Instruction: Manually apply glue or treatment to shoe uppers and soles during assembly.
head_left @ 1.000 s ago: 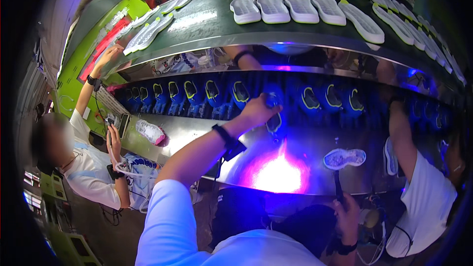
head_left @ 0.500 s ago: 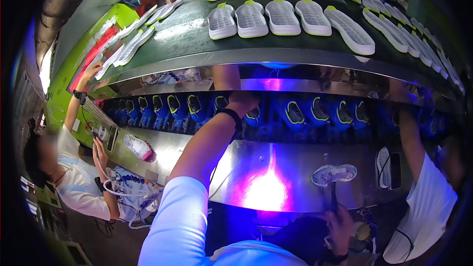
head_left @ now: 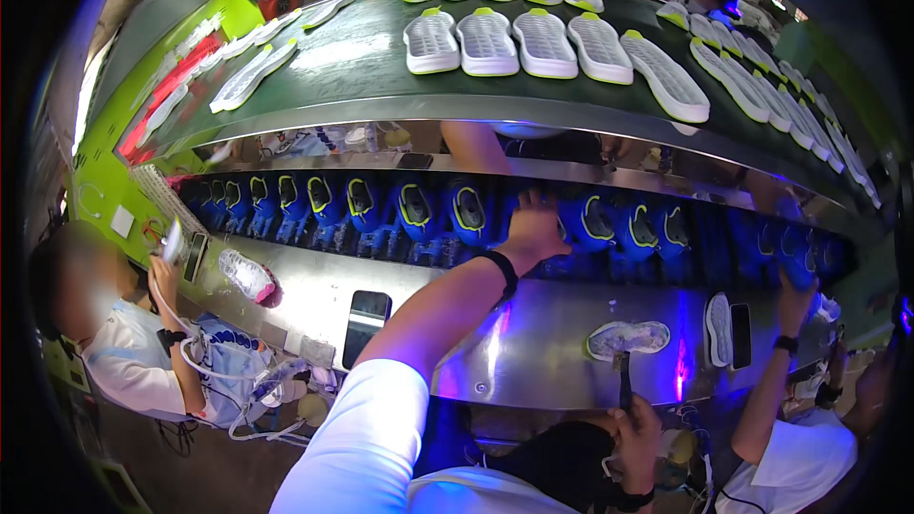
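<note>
Pointing fwd: brush (head_left: 625, 383) in R hand (head_left: 638, 436), axis fore-aft.

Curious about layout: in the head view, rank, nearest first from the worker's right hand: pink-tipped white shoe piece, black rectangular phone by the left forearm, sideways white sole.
1. Sideways sole: just ahead of the right hand.
2. Black phone: left.
3. Pink-tipped piece: far left.

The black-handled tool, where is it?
In the head view, the black-handled tool is low, right of centre, in the wearer's right hand, its tip at a white sole.
</note>
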A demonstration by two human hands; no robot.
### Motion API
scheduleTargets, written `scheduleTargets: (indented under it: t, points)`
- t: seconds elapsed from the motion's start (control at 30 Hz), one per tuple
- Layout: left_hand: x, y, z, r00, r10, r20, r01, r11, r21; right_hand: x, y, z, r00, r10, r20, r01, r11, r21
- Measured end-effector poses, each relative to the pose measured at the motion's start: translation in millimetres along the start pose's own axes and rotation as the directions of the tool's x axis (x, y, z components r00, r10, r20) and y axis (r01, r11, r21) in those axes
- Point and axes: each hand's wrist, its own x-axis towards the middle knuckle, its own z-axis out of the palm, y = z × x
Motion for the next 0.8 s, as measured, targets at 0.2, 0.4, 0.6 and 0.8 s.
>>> scheduleTargets:
  t: [0.2,0.4,0.6,0.8]
  points:
    - [9,-11,-36,0.99,0.086,-0.11,-0.082,0.996,0.035,14,10,-22,0.998,-0.055,0.004,0.055,0.997,0.059]
    - [23,33,-13,0.995,-0.086,0.054,0.047,0.858,0.511,28,9,-34,0.997,-0.074,0.019,0.073,0.996,0.053]
    - [52,106,18,0.999,0.035,0.038,-0.04,0.987,0.156,27,2,-58,0.995,-0.068,-0.072,0.077,0.987,0.137]
    - [46,97,31,0.993,0.08,-0.087,-0.078,0.997,0.026,14,21,-81,0.997,-0.011,-0.081,0.02,0.993,0.115]
